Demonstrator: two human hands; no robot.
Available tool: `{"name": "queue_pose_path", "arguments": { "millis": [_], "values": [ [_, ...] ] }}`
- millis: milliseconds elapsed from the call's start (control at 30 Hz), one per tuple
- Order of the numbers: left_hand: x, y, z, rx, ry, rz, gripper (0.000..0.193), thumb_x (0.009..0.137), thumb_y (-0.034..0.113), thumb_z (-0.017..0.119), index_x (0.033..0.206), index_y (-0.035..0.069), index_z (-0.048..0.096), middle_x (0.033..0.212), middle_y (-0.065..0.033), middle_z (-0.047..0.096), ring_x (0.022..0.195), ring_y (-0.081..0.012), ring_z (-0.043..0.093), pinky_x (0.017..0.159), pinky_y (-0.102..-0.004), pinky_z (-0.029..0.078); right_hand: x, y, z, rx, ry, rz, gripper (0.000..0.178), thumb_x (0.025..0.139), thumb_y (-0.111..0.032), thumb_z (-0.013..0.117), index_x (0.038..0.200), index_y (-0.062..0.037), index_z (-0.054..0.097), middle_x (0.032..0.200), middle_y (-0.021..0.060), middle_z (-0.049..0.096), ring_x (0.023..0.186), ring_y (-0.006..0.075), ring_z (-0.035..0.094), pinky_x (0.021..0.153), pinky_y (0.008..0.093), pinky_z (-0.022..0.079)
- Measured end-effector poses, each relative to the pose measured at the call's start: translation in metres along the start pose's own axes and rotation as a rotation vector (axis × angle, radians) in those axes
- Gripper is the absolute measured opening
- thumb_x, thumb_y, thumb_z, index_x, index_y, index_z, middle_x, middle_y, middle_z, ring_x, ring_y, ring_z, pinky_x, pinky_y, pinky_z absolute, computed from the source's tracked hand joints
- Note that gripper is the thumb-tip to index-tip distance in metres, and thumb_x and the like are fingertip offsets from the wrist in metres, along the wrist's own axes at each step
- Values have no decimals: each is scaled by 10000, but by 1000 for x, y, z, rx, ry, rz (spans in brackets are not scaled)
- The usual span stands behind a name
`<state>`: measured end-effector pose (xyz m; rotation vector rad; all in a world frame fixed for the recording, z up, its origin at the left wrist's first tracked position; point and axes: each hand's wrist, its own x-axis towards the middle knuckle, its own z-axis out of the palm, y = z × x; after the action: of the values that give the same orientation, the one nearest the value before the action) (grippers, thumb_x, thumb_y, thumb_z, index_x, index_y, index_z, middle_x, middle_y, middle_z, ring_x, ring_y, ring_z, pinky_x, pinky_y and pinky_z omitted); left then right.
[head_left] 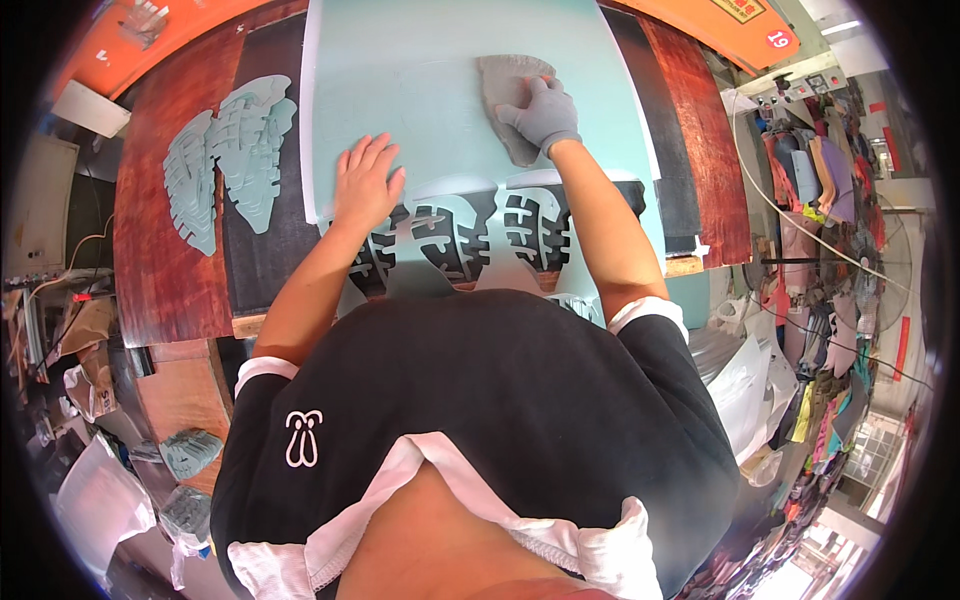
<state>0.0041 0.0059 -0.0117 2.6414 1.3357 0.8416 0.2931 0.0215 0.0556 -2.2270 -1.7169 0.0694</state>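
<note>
A pale green sheet [400, 75] lies flat across the dark work board in front of me. My left hand [368, 182], bare, rests palm down near the sheet's front left part, fingers stretched out. On the right part of the sheet sits a grey, curved piece shaped like a shoe upper [497, 85], which looks like a cutting die. My right hand [545, 112], in a grey glove, grips it, thumb to the left and fingers bent. Slotted cut-outs [440, 235] show along the sheet's near edge, with the dark board visible through them.
Stacks of cut pale green pieces [250, 150] lie on the left of the board. An orange machine beam [220, 30] spans the far side. A control panel [805, 85] stands at the right, with hanging coloured material [825, 170] beyond. Several green bundles [190, 453] sit lower left.
</note>
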Motion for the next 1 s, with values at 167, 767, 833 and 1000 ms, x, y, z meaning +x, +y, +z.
{"name": "queue_pose_path", "arguments": {
  "millis": [167,767,833,1000],
  "values": [
    [-6,-5,-14,-218,-57,-13,332,800,153,603,1120,70,575,1246,-97,522,1195,-312,443,995,-433,326,-11,43,0,165,-146,32,479,722,-412,658,1013,-35,608,1139,180,565,1056,347,533,851,430,447],
    [-166,9,-79,80,274,-192,241,770,89,639,600,66,470,628,-83,469,576,-289,472,504,-400,367,-213,195,-21,103,617,439,353,771,-285,619,984,-5,597,971,166,598,893,341,577,786,411,448],
    [-168,9,-78,84,311,-164,272,778,93,633,582,59,447,623,-87,461,573,-292,465,496,-403,360,-211,194,-23,131,642,364,328,772,-281,617,952,-8,608,953,154,606,875,337,582,775,409,452],
    [-172,6,-71,126,318,-195,282,806,132,612,584,49,460,631,-98,459,589,-301,470,514,-410,374,-216,205,-12,90,658,282,325,769,-298,622,945,-25,615,957,171,611,877,346,586,763,428,459]
  ]
}}
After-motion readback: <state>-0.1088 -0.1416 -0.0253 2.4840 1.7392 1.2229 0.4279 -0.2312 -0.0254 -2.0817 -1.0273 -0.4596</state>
